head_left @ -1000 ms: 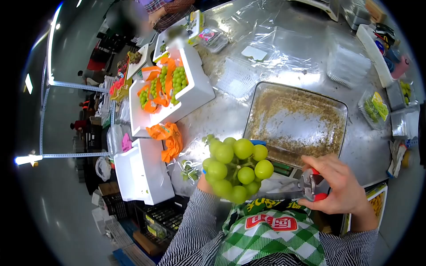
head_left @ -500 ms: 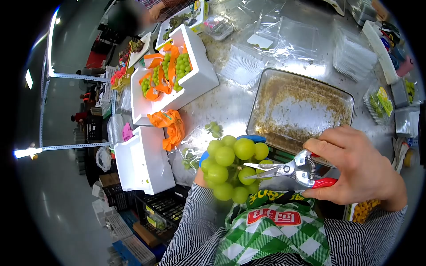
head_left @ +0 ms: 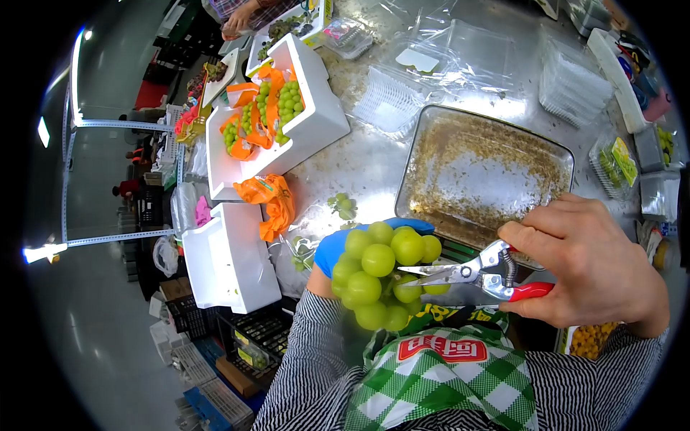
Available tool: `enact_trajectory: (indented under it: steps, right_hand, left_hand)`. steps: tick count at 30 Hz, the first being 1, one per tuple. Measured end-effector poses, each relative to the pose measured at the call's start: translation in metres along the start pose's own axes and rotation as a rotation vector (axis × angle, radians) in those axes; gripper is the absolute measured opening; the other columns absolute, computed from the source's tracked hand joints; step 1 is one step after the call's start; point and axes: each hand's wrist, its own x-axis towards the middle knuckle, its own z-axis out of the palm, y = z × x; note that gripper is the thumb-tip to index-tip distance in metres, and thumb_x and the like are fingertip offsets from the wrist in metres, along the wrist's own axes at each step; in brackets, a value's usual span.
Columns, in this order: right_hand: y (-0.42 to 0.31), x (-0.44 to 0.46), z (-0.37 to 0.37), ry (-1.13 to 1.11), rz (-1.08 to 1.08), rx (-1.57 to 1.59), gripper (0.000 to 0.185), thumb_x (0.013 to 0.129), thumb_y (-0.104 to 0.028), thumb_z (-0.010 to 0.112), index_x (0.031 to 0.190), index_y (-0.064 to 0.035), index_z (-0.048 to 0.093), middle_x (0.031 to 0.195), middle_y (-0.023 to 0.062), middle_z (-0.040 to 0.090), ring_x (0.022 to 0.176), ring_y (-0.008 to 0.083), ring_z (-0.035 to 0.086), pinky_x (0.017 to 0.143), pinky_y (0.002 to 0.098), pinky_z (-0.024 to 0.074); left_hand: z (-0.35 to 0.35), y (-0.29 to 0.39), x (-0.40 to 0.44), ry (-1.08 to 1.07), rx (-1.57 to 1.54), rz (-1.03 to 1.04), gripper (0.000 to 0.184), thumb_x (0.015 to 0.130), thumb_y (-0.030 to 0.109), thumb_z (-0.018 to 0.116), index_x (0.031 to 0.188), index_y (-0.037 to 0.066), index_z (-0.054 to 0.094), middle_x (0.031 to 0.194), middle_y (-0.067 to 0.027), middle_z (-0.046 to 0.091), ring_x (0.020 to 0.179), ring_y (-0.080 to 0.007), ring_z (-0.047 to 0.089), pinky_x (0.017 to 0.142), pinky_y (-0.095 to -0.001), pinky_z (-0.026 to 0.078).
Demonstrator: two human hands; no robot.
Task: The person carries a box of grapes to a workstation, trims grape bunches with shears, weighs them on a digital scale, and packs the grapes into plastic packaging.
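Observation:
My left hand [head_left: 331, 251], in a blue glove, holds a bunch of large green grapes [head_left: 378, 259] from behind, and most of its fingers are hidden by the fruit. Bare, my right hand [head_left: 586, 262] grips red-handled pruning snips [head_left: 496, 276]. Their narrow blades point left into the bunch, slightly apart, among the grapes on its right side. Whether the tips touch a stem I cannot tell. Just beyond the bunch lies a shallow metal tray [head_left: 411, 169] covered in brown bits.
At the left, a white foam box [head_left: 316, 126] holds green grapes in orange wrapping. Nearer stands another foam box [head_left: 237, 262], with a crumpled orange wrapper [head_left: 277, 208] beside it. Clear plastic containers [head_left: 575, 82] are stacked at the back right. A co-worker's hand [head_left: 241, 18] shows at the far left.
The bunch and my left hand have shifted slightly, showing more of the blue glove. My right hand has moved a little right and down, and the snips' blades are closer together.

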Motion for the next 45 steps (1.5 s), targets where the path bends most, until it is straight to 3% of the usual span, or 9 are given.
enact_trajectory:
  steps: [5,11,15,19,29,34,38,42,45]
  right_hand:
    - [0.004,0.001,0.001,0.014,0.002,-0.022,0.057,0.058,-0.031,0.083,0.098,0.0015,0.061,0.075,0.0110,0.059,0.069,0.0287,0.061,0.063,0.0383,0.0465]
    - [0.009,0.002,0.000,-0.005,0.002,-0.013,0.056,0.058,-0.031,0.083,0.097,0.0013,0.061,0.073,0.0107,0.059,0.066,0.0290,0.060,0.061,0.0385,0.0453]
    - [0.015,0.002,-0.001,-0.017,0.011,0.010,0.056,0.056,-0.030,0.084,0.096,0.0023,0.061,0.072,0.0120,0.059,0.065,0.0300,0.060,0.059,0.0387,0.0456]
    - [0.017,0.001,0.000,0.002,0.046,0.039,0.057,0.055,-0.030,0.085,0.096,0.0035,0.061,0.072,0.0132,0.059,0.064,0.0311,0.060,0.058,0.0390,0.0460]
    - [0.016,-0.006,-0.003,0.040,0.151,0.203,0.056,0.056,-0.029,0.086,0.098,0.0024,0.063,0.072,0.0142,0.060,0.062,0.0293,0.061,0.055,0.0351,0.0466]
    - [0.014,-0.012,0.003,0.106,0.174,0.358,0.040,0.062,-0.028,0.082,0.084,-0.0002,0.063,0.067,0.0132,0.060,0.057,0.0291,0.060,0.050,0.0359,0.0438]
    - [0.011,-0.017,0.006,0.047,0.187,0.489,0.036,0.065,-0.028,0.081,0.082,-0.0003,0.064,0.064,0.0112,0.061,0.052,0.0268,0.059,0.046,0.0346,0.0435]
    - [0.010,-0.017,0.002,-0.077,0.189,0.429,0.036,0.066,-0.028,0.081,0.082,-0.0003,0.064,0.065,0.0107,0.062,0.052,0.0264,0.060,0.048,0.0335,0.0453]
    - [0.008,-0.018,-0.004,-0.182,0.210,0.378,0.042,0.062,-0.028,0.084,0.086,0.0006,0.065,0.069,0.0110,0.063,0.056,0.0264,0.062,0.050,0.0321,0.0481]
  left_hand:
    - [-0.018,0.007,0.010,-0.080,-0.324,-0.261,0.056,0.095,0.029,0.053,0.142,0.006,0.033,0.144,-0.0192,0.035,0.123,-0.0301,0.045,0.095,-0.0484,0.046]
    - [0.039,0.035,0.034,0.445,0.039,-0.468,0.054,0.092,0.028,0.049,0.135,-0.003,0.040,0.129,-0.0182,0.052,0.111,-0.0283,0.056,0.094,-0.0417,0.046]
    - [0.015,0.027,0.027,0.117,0.474,-0.196,0.058,0.090,0.029,0.057,0.137,-0.001,0.039,0.133,-0.0163,0.050,0.117,-0.0260,0.053,0.099,-0.0412,0.043]
    - [-0.003,0.007,0.013,0.509,0.071,-0.165,0.054,0.095,0.038,0.048,0.136,0.005,0.039,0.131,-0.0179,0.050,0.114,-0.0305,0.055,0.093,-0.0473,0.049]
    - [0.022,0.006,0.025,0.594,0.077,-0.088,0.051,0.094,0.033,0.051,0.136,0.006,0.040,0.127,-0.0136,0.052,0.112,-0.0247,0.054,0.095,-0.0419,0.046]
    - [0.035,-0.006,0.033,0.729,0.215,-0.015,0.043,0.098,0.030,0.045,0.135,0.009,0.040,0.120,-0.0108,0.055,0.104,-0.0215,0.057,0.092,-0.0401,0.048]
    - [0.007,-0.003,0.029,0.652,-0.178,-0.200,0.040,0.098,0.037,0.042,0.126,0.008,0.046,0.114,-0.0110,0.059,0.101,-0.0236,0.058,0.090,-0.0413,0.049]
    - [0.009,-0.015,0.016,0.854,-0.229,-0.125,0.056,0.095,0.052,0.037,0.123,0.005,0.051,0.116,-0.0181,0.057,0.102,-0.0346,0.058,0.087,-0.0487,0.050]
    - [0.025,-0.017,0.021,0.925,-0.207,-0.066,0.058,0.090,0.054,0.048,0.121,0.006,0.053,0.114,-0.0194,0.057,0.100,-0.0383,0.058,0.085,-0.0522,0.050]
